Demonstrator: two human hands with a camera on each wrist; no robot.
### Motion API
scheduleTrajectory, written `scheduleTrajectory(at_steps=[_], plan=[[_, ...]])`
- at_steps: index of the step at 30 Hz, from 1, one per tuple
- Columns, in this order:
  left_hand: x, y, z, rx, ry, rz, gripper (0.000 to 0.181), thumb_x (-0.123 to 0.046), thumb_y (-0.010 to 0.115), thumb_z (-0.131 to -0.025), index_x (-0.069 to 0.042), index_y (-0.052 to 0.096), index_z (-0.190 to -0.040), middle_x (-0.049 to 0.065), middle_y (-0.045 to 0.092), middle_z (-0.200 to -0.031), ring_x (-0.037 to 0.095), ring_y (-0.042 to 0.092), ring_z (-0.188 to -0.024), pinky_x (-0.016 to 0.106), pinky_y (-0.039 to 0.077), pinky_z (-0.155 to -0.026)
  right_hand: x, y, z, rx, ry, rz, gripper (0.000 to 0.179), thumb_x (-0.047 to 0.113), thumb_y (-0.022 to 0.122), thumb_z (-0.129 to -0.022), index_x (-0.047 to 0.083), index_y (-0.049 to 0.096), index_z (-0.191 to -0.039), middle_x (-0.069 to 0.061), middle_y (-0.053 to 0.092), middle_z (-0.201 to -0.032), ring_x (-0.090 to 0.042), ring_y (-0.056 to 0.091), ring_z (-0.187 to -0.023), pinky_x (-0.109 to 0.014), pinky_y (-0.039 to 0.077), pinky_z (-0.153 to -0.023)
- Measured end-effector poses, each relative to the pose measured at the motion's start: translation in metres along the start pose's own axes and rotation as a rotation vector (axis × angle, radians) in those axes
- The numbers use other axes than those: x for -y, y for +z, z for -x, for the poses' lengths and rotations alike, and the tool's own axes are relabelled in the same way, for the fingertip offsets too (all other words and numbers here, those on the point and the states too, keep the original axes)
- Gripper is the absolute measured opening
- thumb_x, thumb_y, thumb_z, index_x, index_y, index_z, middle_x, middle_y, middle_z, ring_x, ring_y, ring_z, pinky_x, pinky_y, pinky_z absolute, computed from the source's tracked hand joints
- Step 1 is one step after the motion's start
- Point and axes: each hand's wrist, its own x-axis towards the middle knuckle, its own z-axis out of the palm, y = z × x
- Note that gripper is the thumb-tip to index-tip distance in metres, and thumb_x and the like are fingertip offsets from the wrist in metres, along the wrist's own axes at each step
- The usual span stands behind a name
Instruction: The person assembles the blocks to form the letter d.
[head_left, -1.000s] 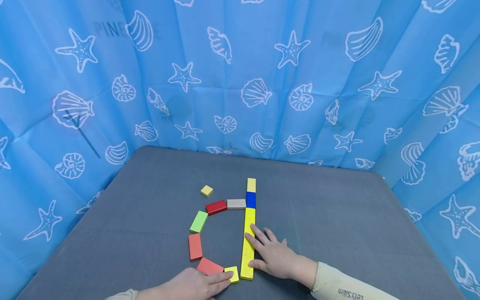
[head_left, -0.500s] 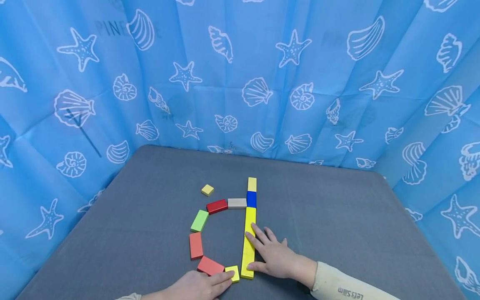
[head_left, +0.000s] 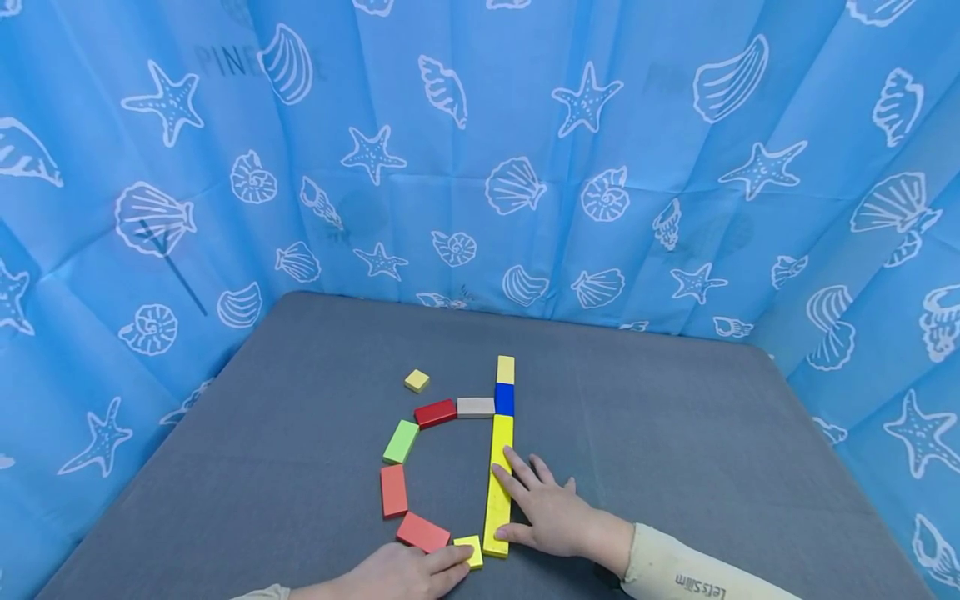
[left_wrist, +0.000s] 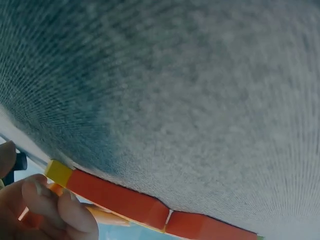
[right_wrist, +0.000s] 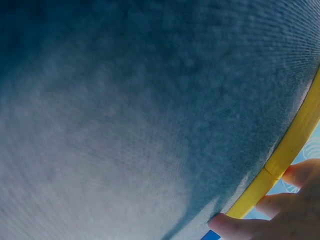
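Colored blocks lie on the grey cloth in a loop with a straight stem on its right. Near the front, my left hand rests straight fingertips on a small yellow block, which sits just right of a coral-red block. My right hand lies with fingers spread, touching the right side and top of the long yellow stretch; a seam in the right wrist view shows yellow pieces end to end. A blue block and a pale yellow block continue the stem.
The loop's other blocks are off-white, dark red, light green and coral-red. A loose pale yellow block lies beyond them. Behind the grey table hangs a blue shell-patterned curtain.
My left hand and the small yellow block under its fingertips have shifted slightly right, opening a thin gap from the coral-red block. My right hand stays in place.
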Motion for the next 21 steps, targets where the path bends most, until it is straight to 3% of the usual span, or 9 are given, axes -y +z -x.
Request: scheduleTrajectory(at_steps=[3, 9, 14, 21], plan=[[0.002, -0.003, 0.000, -0.012, -0.040, 0.016, 0.045, -0.036, 0.056, -0.099, -0.014, 0.056, -0.138, -0.003, 0.051, -0.139, -0.005, 0.040, -0.061, 0.002, 0.033, -0.060, -0.001, 0.000, 0.000, 0.005, 0.001, 0.001, 0.083, 0.061, 0.056, -0.088, 0.015, 0.032, -0.153, -0.010, 0.016, -0.161, -0.049, 0.024, -0.138, -0.080, 0.030, -0.082], [0.009, -0.009, 0.009, -0.040, -0.207, -0.020, 0.043, -0.036, 0.064, -0.095, -0.017, 0.061, -0.133, -0.002, 0.055, -0.135, -0.003, 0.040, -0.056, 0.010, 0.039, -0.055, -0.001, 0.000, 0.000, 0.009, -0.007, 0.005, 0.083, 0.061, 0.055, -0.088, 0.016, 0.031, -0.153, -0.009, 0.014, -0.161, -0.050, 0.024, -0.137, -0.080, 0.030, -0.082], [0.011, -0.003, 0.013, -0.044, -0.181, -0.062, 0.043, -0.037, 0.062, -0.096, -0.016, 0.061, -0.133, -0.002, 0.055, -0.133, -0.002, 0.029, -0.048, 0.007, 0.030, -0.049, -0.002, 0.000, 0.000, 0.016, 0.002, 0.012, 0.083, 0.062, 0.055, -0.088, 0.016, 0.030, -0.154, -0.008, 0.014, -0.161, -0.049, 0.024, -0.138, -0.080, 0.030, -0.082], [0.009, 0.000, 0.011, -0.055, -0.165, -0.081, 0.045, -0.040, 0.059, -0.097, -0.015, 0.060, -0.135, -0.003, 0.056, -0.133, -0.001, 0.029, -0.048, 0.007, 0.027, -0.049, -0.001, 0.000, -0.001, 0.011, -0.004, 0.016, 0.083, 0.062, 0.055, -0.088, 0.016, 0.031, -0.153, -0.009, 0.014, -0.161, -0.050, 0.025, -0.137, -0.080, 0.031, -0.082]])
